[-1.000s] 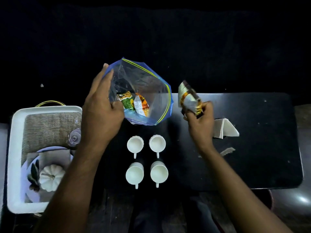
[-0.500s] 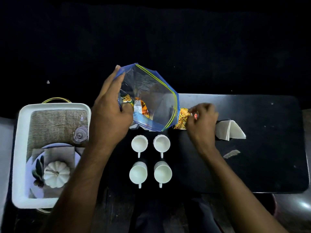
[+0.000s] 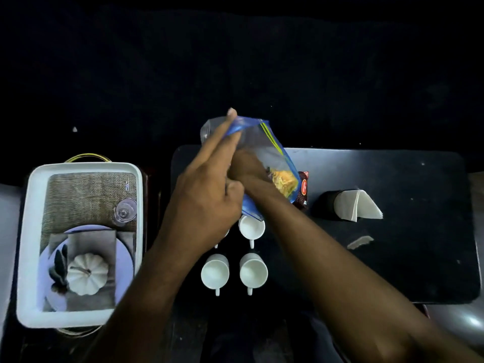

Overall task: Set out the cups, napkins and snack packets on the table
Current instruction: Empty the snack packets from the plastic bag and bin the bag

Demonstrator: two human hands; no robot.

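Four white cups (image 3: 234, 254) already stand in a near two-by-two block on the dark table (image 3: 392, 258), a stack of napkins (image 3: 357, 205) sits to their right, and one dark red snack packet (image 3: 303, 188) lies between, just right of the bag. The left hand (image 3: 207, 195) pinches the rim of the clear zip bag (image 3: 264, 163) above the far cups, holding its mouth apart. The right hand (image 3: 246, 166) is plunged inside toward a yellow packet (image 3: 284, 183); its grip I cannot tell, so packets probably remain to lay out.

A dim home sitting area; low dark table (image 3: 392, 258), decorative tray (image 3: 26, 244).
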